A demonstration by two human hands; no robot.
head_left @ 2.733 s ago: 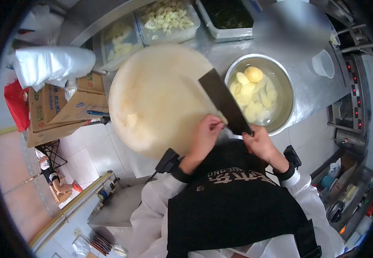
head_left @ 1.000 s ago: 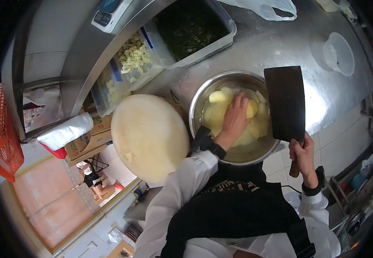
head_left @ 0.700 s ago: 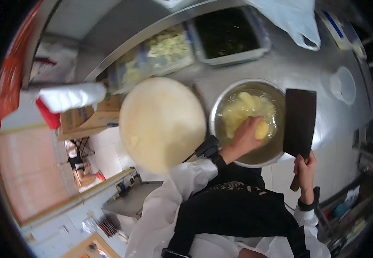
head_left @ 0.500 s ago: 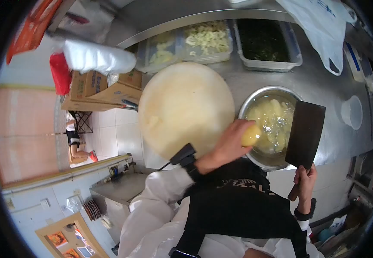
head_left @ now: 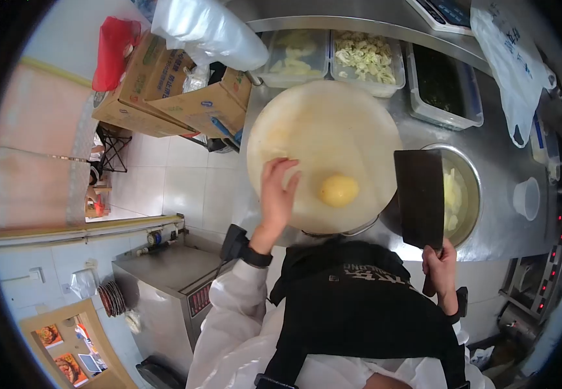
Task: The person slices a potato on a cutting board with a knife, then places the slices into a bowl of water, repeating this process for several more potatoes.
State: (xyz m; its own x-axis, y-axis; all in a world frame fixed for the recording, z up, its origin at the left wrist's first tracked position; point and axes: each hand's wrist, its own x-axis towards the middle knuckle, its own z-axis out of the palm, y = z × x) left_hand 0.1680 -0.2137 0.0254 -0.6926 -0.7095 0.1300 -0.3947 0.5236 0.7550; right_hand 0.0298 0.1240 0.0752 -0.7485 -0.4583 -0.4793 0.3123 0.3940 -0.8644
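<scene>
A peeled yellow potato [head_left: 339, 190] lies on the round pale chopping board [head_left: 323, 129], near its front edge. My left hand [head_left: 277, 193] hovers flat over the board just left of the potato, fingers apart, holding nothing. My right hand [head_left: 439, 263] grips the handle of a dark cleaver [head_left: 418, 197], whose broad blade stands upright between the board and the steel bowl [head_left: 469, 179] of peeled potatoes in water.
Behind the board stand trays of cut vegetables [head_left: 365, 57] and dark greens [head_left: 442, 84]. A white plastic bag [head_left: 513, 65] and a small white cup [head_left: 527, 198] are at the right. Cardboard boxes [head_left: 170, 84] sit left of the steel counter [head_left: 508, 227].
My left hand took a potato out of the bowl, carried it left and set it on the board, then let go. The cleaver stayed raised in my right hand.
</scene>
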